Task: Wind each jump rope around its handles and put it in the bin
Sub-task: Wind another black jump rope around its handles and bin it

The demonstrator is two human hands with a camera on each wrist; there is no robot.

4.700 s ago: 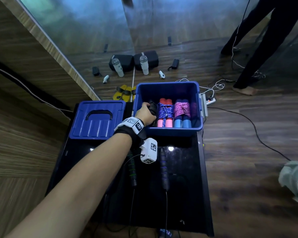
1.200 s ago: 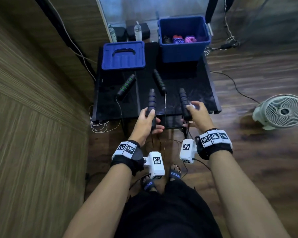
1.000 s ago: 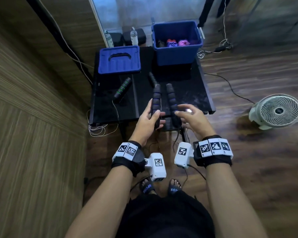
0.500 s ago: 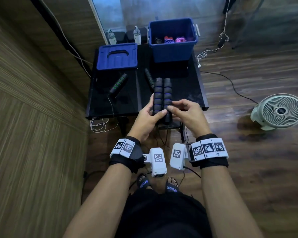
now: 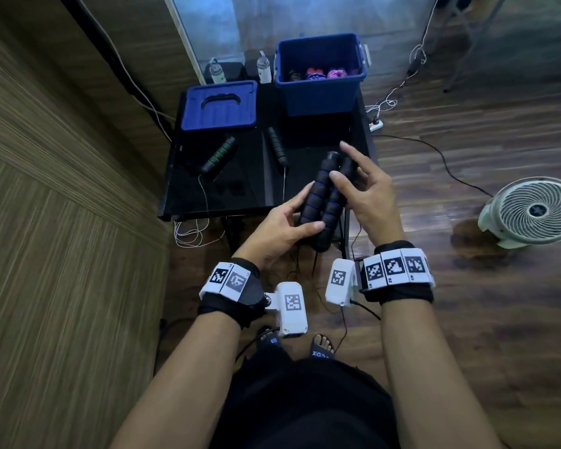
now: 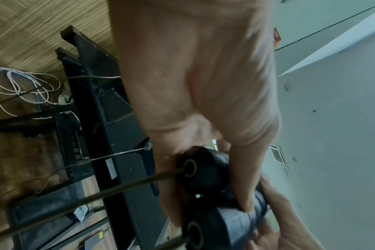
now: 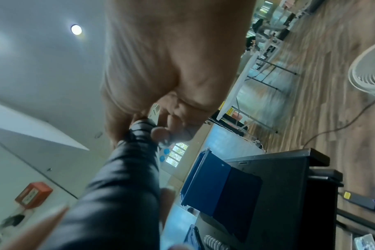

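Note:
Two black jump rope handles with blue rings are held side by side just above the near edge of the black table, tilted up to the right. My left hand grips their lower half, thumb laid across both. My right hand holds the upper half, thumb on top, index finger stretched out. The thin cord hangs from the lower ends; in the left wrist view it leaves both handle ends. The blue bin at the table's far side holds several wound ropes.
A second rope lies unwound on the table: a green-ringed handle and a black handle. The blue lid lies left of the bin. A white fan, a power strip and cables are on the floor to the right.
The two handles, first apart on the table's near edge, were brought together, lifted and tilted to the right. My right hand slid up towards their far ends.

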